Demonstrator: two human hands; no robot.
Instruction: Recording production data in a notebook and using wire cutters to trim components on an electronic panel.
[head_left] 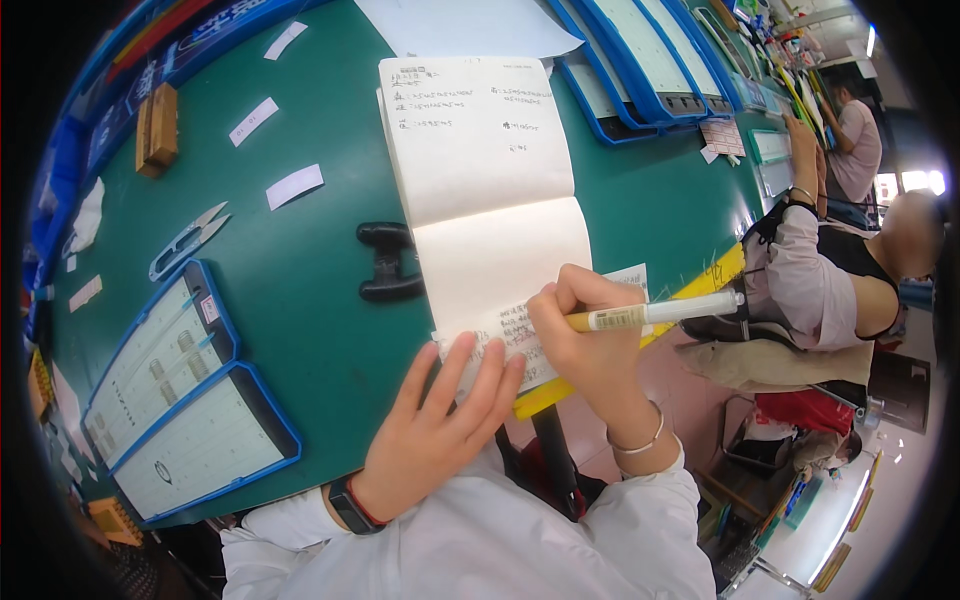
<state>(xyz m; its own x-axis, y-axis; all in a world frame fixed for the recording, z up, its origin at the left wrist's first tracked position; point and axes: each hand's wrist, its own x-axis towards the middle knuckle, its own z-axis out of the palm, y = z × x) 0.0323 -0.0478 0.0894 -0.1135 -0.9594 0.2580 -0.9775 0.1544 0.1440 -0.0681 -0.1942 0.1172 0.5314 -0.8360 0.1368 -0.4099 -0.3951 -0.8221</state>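
An open notebook (500,250) lies on the green tabletop, with handwriting on its far page and more near the front. My right hand (590,335) grips a pen (655,312) with a yellow and clear barrel, over the lower right of the near page. The pen's tip is hidden behind my fingers. My left hand (440,420) rests flat with fingers spread on the paper's lower left, touching written sheets there. Just left of the notebook sits a black spool-shaped object (387,262).
Thread snips (188,240) lie to the left, near blue-framed boards (190,430). Small white paper slips (295,187) and a wooden block (157,130) are farther back. More blue-framed trays (640,60) stand at the far right. A yellow edge (700,285) borders the table; other people sit beyond.
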